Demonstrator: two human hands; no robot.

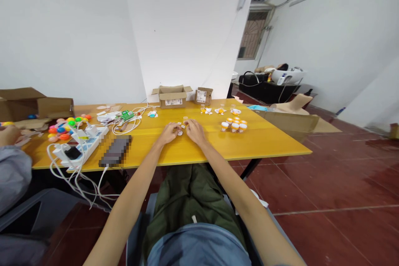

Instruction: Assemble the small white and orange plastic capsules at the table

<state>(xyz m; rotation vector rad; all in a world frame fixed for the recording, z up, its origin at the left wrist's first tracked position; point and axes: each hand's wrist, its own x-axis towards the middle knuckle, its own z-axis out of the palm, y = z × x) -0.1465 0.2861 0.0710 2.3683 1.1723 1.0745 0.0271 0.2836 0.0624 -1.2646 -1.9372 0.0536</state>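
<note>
My left hand (170, 132) rests low over the wooden table, its fingers bent together beside several small white pieces with dark marks (180, 133). What its fingertips pinch is too small to make out. Opposite it, my right hand (195, 131) has its fingers curled down at the other side of these pieces, and its fingertips are partly hidden. Just beyond the fingers stands a small clear cup (185, 118). To the right is a group of small clear tubs with orange-and-white lids (234, 124). Behind them lie small piles of orange and white parts (220, 111).
Cardboard boxes (173, 96) stand against the wall. On the left are a phone (116, 151), a power strip (89, 145) with tangled white cables and colourful balls (64, 129). Another person's sleeve (14, 172) shows at far left. The table's front edge (268, 156) runs close to my lap.
</note>
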